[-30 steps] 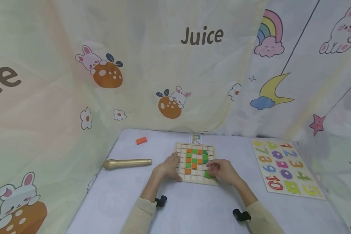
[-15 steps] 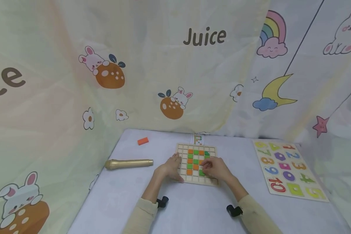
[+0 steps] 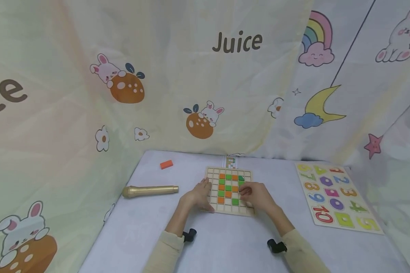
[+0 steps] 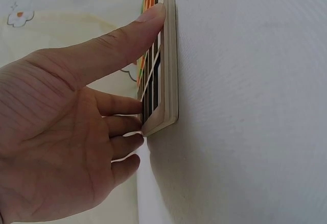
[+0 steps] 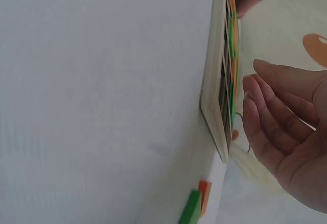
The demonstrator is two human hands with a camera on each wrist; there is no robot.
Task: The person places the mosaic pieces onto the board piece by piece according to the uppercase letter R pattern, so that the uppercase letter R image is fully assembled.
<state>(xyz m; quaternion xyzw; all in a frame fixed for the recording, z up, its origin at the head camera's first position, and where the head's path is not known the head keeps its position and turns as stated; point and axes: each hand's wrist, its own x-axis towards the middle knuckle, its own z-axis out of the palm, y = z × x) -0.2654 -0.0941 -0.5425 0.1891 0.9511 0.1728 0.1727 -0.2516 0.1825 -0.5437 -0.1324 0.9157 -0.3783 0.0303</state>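
A square wooden grid board (image 3: 225,208) lies on the white table, with orange and green square pieces set in its cells. My left hand (image 3: 200,195) rests at its left side, fingers nearly straight. In the left wrist view the thumb (image 4: 138,27) presses the near edge and the fingertips touch around the corner. My right hand (image 3: 257,195) is over the board's right part, just right of a green square piece (image 3: 235,202). Its fingers (image 5: 278,114) are loosely bent, apart from the thumb, with nothing visible between them. The hand hides some right-hand cells.
In the right wrist view, a green block (image 5: 191,208) and an orange block (image 5: 205,196) lie beyond the board. A loose orange block (image 3: 166,164) and a gold microphone (image 3: 152,191) are at left. A small pattern card (image 3: 231,162) is behind the board; a number puzzle (image 3: 338,197) lies right.
The right hand slid the green square leftward into a lower cell, then let go and shifted slightly right. The left hand stays at the board's left side.
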